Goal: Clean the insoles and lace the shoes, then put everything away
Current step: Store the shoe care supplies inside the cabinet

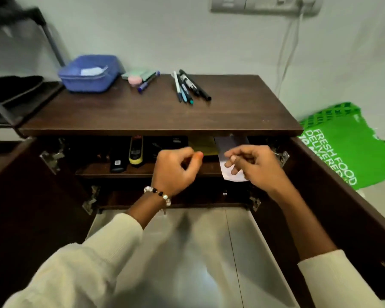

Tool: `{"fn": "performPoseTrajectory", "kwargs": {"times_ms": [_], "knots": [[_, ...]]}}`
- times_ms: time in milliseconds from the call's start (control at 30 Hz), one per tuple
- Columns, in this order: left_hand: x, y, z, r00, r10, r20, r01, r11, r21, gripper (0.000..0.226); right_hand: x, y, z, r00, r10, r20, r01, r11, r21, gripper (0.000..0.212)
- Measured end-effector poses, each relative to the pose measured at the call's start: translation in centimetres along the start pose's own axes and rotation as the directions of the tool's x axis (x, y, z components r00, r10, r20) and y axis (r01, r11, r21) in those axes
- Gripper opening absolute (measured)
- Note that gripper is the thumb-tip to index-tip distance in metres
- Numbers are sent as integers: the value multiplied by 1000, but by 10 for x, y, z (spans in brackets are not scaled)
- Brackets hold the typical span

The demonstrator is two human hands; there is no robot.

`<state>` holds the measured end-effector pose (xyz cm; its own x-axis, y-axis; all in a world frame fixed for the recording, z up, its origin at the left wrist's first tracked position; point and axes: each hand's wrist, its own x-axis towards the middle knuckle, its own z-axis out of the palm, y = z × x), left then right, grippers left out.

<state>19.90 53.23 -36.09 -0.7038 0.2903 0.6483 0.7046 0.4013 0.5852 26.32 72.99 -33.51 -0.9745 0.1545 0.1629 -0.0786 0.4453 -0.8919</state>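
I face a dark wooden cabinet (160,114) with both doors swung open. My right hand (253,165) grips a pale, flat piece with a rounded end (230,175), shaped like an insole, at the right of the upper shelf (142,171); its upper part reaches in under the cabinet top. Just left of it, my left hand (176,167) hovers in front of the same shelf with fingers curled and nothing visible in them. A black object with a label (118,161) and a yellow-and-black object (136,152) lie on the shelf's left side. What they are I cannot tell.
On the cabinet top stand a blue basket (88,73), a pink jar (134,80), a blue marker (148,82) and several pens (189,87). A green bag (338,147) lies on the floor to the right. A rack with a black shoe (13,85) is at left.
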Motion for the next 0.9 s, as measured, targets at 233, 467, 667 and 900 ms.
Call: {"fn": "performPoseTrajectory", "kwargs": {"times_ms": [233,467,667,900], "knots": [[109,1,-29,957,-240,-160,260,959,117,14,78,-52,-9,956,-68,-286,62,998,-30,8],[151,-30,-2,902,-432,-6,426,889,170,29,162,-52,21,975,-48,-218,-71,860,-505,35],[170,-35,10,886,-450,-112,463,860,212,24,182,-46,25,962,-167,-218,-38,704,-709,32],[190,-34,32,944,-302,-134,323,760,564,53,187,-37,22,886,-108,-452,-116,891,-439,34]]}}
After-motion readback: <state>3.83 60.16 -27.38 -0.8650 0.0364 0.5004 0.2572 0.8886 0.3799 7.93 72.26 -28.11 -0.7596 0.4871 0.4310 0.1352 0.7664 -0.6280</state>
